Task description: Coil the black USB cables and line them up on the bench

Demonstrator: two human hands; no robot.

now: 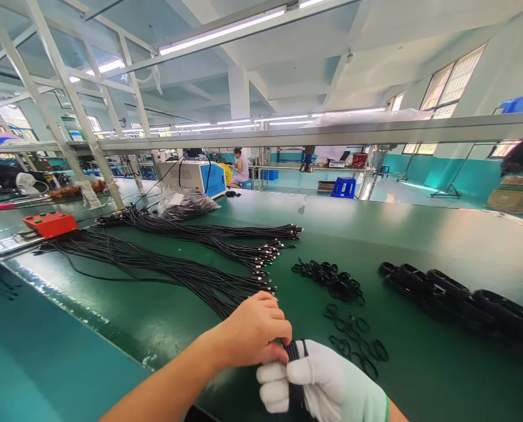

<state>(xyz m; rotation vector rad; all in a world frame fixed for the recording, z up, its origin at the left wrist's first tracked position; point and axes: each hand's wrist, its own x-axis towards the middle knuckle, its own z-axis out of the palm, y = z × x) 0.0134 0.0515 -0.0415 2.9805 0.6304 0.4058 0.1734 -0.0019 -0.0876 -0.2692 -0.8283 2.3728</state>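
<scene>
My left hand [255, 331], bare, is closed in a pinch on the top of a black coiled cable [294, 375]. My right hand [327, 384], in a white glove, is wrapped round the same cable coil low in the view. Just beyond my hands, long bundles of black cables [191, 258] with metal plugs lie across the green table [375, 234]. A heap of small black rubber bands [331, 278] lies to the right of the plugs, and loose bands [353, 340] lie close to my right hand.
A row of finished black cable coils [454, 296] sits at the right. A red box [50, 224] stands at the far left, a white and blue machine [195, 177] at the back. A person [241, 167] sits far behind. Metal frame struts [68, 99] rise on the left.
</scene>
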